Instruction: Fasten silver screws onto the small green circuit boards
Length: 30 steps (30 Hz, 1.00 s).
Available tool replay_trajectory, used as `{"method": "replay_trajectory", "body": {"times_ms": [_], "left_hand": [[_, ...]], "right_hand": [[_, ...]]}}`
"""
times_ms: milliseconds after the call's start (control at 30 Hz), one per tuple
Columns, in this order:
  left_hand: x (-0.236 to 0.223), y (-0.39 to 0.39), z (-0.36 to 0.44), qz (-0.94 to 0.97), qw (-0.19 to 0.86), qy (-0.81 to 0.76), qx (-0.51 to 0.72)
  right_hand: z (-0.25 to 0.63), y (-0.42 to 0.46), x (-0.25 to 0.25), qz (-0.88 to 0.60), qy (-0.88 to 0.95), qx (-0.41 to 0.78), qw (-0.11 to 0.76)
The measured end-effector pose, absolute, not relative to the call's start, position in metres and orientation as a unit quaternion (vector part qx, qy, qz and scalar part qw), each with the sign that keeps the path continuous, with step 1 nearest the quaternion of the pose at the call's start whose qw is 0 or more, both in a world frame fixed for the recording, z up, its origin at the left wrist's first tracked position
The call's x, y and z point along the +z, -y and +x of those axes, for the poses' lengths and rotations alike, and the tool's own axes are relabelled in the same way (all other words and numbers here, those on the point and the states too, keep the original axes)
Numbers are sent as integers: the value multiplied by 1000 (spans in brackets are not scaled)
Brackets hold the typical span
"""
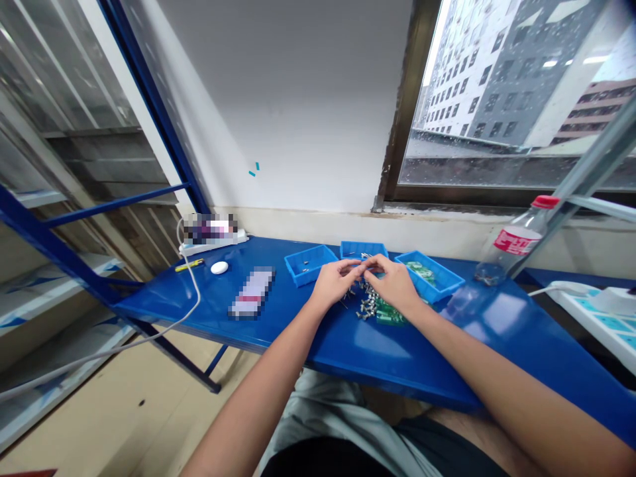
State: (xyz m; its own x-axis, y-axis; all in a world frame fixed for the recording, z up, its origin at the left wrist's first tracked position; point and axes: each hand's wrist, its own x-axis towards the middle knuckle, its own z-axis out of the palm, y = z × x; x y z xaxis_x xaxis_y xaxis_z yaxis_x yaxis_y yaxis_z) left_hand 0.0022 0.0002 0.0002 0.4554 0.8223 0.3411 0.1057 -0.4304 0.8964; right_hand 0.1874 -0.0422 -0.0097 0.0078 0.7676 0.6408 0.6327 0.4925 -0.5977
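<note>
My left hand [334, 283] and my right hand [390, 281] meet at the fingertips above the blue table [298, 331]. Both are closed in a pinch; whatever lies between the fingers is too small or too hidden to name. Under and between them is a heap of small shiny metal parts [366, 305], with green translucent pieces [390, 315] beside it below my right hand. Behind the hands stand three blue trays: the left tray [299, 279] with a few small bits, the middle tray [354, 245] with metal pieces, and the right tray [450, 289] with green and white pieces.
A plastic bottle [517, 242] with a red cap stands at the right, near a white power strip [596, 318]. At the left lie a blurred-out flat object [253, 291], a white oval object [219, 267] and a yellow tool [189, 265]. A white cable [191, 305] hangs over the table's edge.
</note>
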Motion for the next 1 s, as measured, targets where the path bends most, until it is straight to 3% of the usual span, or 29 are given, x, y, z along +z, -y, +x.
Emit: {"method": "replay_trajectory", "body": {"times_ms": [233,633,767,1000], "left_hand": [[-5,-9,3,688,463,-309,467],[-7,-8,4,748,353,-318,463],[-5,-10,5,698,403,-305,507],[-4,-12,5,663,470,-278,511]], "right_hand": [[188,39,-10,-451,747,40,486],[186,42,-6,-482,723,60,492],[188,41,-6,-491,714,64,495],[188,38,-8,-489,760,42,426]]}}
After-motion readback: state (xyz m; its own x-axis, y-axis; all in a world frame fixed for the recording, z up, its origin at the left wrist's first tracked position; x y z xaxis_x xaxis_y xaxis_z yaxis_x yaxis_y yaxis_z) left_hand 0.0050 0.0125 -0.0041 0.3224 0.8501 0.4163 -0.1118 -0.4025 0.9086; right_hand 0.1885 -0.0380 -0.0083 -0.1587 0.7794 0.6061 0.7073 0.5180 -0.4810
